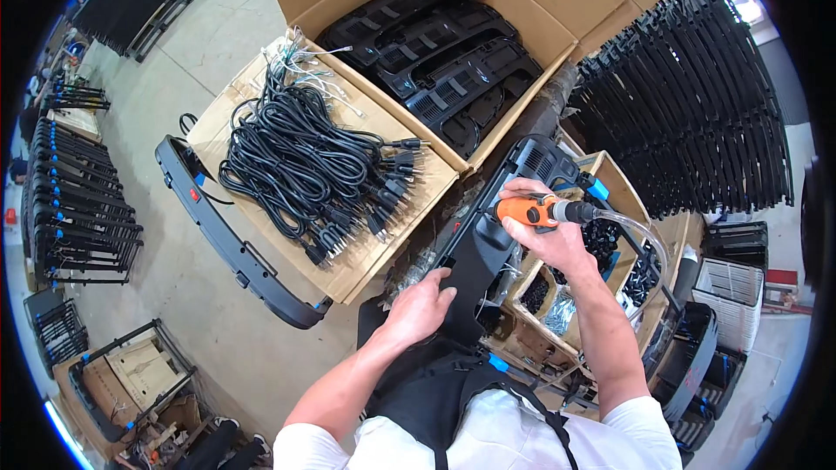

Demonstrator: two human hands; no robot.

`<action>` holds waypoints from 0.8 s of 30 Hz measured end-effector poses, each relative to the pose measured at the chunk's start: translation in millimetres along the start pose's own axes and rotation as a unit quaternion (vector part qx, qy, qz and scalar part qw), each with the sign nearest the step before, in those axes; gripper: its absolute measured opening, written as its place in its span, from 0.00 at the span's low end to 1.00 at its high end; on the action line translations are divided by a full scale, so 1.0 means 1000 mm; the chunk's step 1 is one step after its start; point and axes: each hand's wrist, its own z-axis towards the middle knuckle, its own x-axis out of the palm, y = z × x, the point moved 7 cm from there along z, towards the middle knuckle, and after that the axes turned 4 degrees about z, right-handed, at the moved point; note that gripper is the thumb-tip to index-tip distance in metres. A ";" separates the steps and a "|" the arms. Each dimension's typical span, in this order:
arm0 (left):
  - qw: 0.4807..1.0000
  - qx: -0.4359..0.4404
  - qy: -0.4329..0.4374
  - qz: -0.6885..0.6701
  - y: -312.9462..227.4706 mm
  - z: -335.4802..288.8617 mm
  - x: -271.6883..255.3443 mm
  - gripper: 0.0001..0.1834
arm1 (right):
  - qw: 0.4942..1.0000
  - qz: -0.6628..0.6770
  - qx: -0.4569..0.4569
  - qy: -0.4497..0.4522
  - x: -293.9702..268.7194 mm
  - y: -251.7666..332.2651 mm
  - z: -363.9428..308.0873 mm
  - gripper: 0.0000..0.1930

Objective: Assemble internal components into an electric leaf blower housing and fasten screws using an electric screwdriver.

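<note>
My right hand is wrapped round an orange air screwdriver, with a clear hose running from its back end. The tool's front end is over a long black plastic housing with a vented end; its tip is hidden. My left hand rests on the near left edge of that housing, thumb and index finger apart. Beyond my left hand, a pile of black power cords with plugs and bare coloured wire ends lies on a cardboard sheet.
An open carton of black housings stands ahead. Right of the work, a wooden parts tray holds screws and small black parts. A curved black frame juts out left of the cords. Stacked black frames rise at the right.
</note>
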 end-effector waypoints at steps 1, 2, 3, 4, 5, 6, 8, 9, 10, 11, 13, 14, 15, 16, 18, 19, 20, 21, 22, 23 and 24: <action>1.000 0.005 0.009 0.022 -0.004 0.006 0.003 0.31 | 1.000 0.007 0.000 0.002 0.000 -0.001 0.000 0.25; 0.999 -0.001 0.025 0.040 -0.010 0.008 0.002 0.33 | 1.000 0.006 -0.002 0.003 0.000 -0.001 -0.001 0.25; 0.999 -0.001 0.022 0.039 -0.012 0.014 0.003 0.33 | 1.000 0.001 -0.002 0.003 -0.001 0.000 -0.001 0.25; 0.996 -0.002 0.040 0.081 -0.011 0.020 0.007 0.33 | 1.000 -0.004 -0.003 0.003 0.000 0.000 -0.002 0.25; 0.991 -0.003 0.059 0.122 -0.011 0.025 0.010 0.33 | 1.000 -0.004 -0.005 0.006 0.001 0.001 -0.002 0.25; 0.991 -0.004 0.056 0.120 -0.012 0.029 0.011 0.33 | 1.000 -0.008 0.003 0.015 0.001 0.001 -0.002 0.26; 0.983 0.006 0.063 0.171 -0.017 0.034 0.012 0.23 | 1.000 -0.004 0.015 0.023 0.001 0.002 -0.002 0.27; 0.984 0.005 0.062 0.170 -0.018 0.035 0.012 0.23 | 1.000 -0.005 0.015 0.025 0.001 0.002 -0.002 0.27; 0.978 0.011 0.056 0.201 -0.020 0.038 0.012 0.22 | 1.000 -0.010 0.014 0.024 -0.001 0.002 -0.002 0.27; 0.972 0.017 0.050 0.231 -0.022 0.040 0.012 0.21 | 1.000 -0.015 0.014 0.022 -0.001 0.002 -0.002 0.27; 0.965 0.034 0.020 0.261 -0.026 0.038 0.016 0.17 | 0.999 -0.025 0.013 0.020 -0.002 0.006 -0.004 0.27; 0.955 0.051 -0.008 0.292 -0.030 0.036 0.016 0.14 | 0.999 -0.033 0.012 0.016 -0.002 0.007 -0.005 0.27; 0.956 0.051 -0.008 0.289 -0.032 0.036 0.019 0.14 | 0.999 -0.035 0.013 0.019 -0.001 0.006 -0.005 0.27; 0.947 0.069 -0.025 0.311 -0.038 0.034 0.018 0.12 | 0.999 -0.031 0.007 0.005 -0.003 0.007 -0.005 0.26; 0.936 0.089 -0.048 0.337 -0.049 0.029 0.018 0.10 | 0.999 -0.034 -0.013 -0.007 -0.006 0.009 -0.005 0.26; 0.934 0.089 -0.031 0.345 -0.053 0.027 0.021 0.09 | 0.999 -0.037 -0.012 -0.003 -0.005 0.009 -0.006 0.26; 0.937 0.097 -0.024 0.335 -0.054 0.026 0.023 0.10 | 0.999 -0.042 -0.002 -0.005 -0.005 0.009 -0.007 0.26; 0.939 0.105 -0.018 0.326 -0.054 0.025 0.025 0.10 | 0.999 -0.047 0.008 -0.007 -0.005 0.007 -0.008 0.26; 0.941 0.104 -0.018 0.322 -0.054 0.024 0.026 0.10 | 0.999 -0.050 0.009 -0.006 -0.005 0.007 -0.010 0.27; 0.943 0.099 -0.024 0.317 -0.053 0.024 0.025 0.10 | 0.999 -0.052 0.010 -0.002 -0.004 0.007 -0.011 0.27; 0.945 0.093 -0.029 0.312 -0.053 0.024 0.023 0.10 | 0.998 -0.063 0.005 -0.005 -0.003 0.011 -0.012 0.27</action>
